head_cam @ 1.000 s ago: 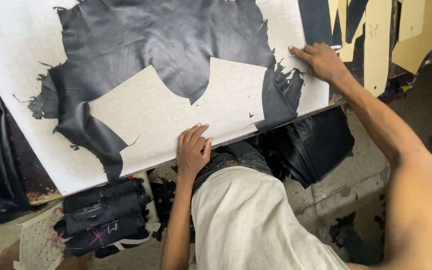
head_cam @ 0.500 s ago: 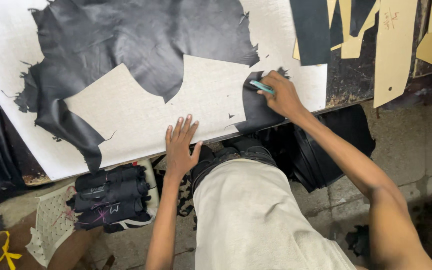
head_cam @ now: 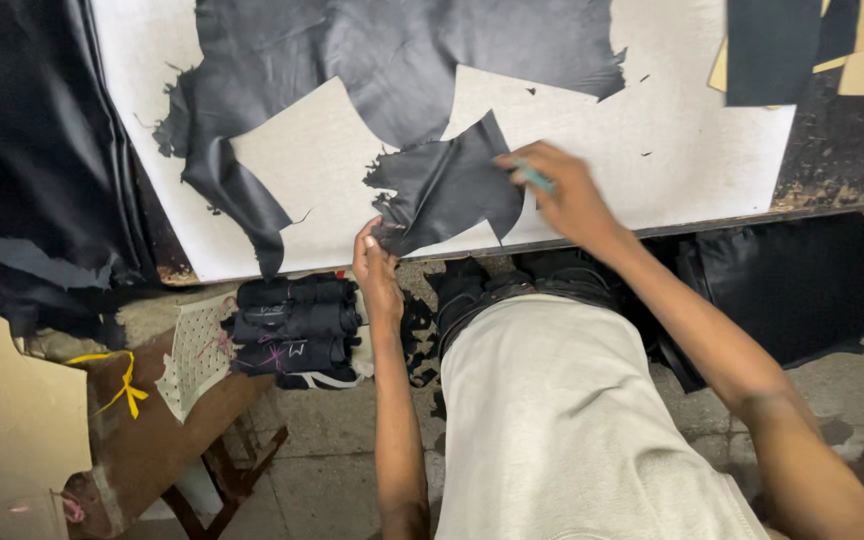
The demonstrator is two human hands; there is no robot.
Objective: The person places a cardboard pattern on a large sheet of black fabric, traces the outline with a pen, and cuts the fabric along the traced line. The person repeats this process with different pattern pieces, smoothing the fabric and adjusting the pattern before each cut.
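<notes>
Two hands, left fingers (head_cam: 372, 243) pinching black leather flap (head_cam: 449, 187), right fingers (head_cam: 522, 165) gripping teal tool (head_cam: 533, 179)

a white cutting board (head_cam: 672, 150) carries a large black leather hide (head_cam: 392, 60) and scraps.

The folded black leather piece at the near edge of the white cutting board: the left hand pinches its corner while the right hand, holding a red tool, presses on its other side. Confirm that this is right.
Not quite. The tool in the right hand is pale teal, not red, as the head view shows. The rest holds: the left hand pinches the corner of the folded black leather piece at the near edge of the white cutting board, and the right hand presses on its other side.
</notes>
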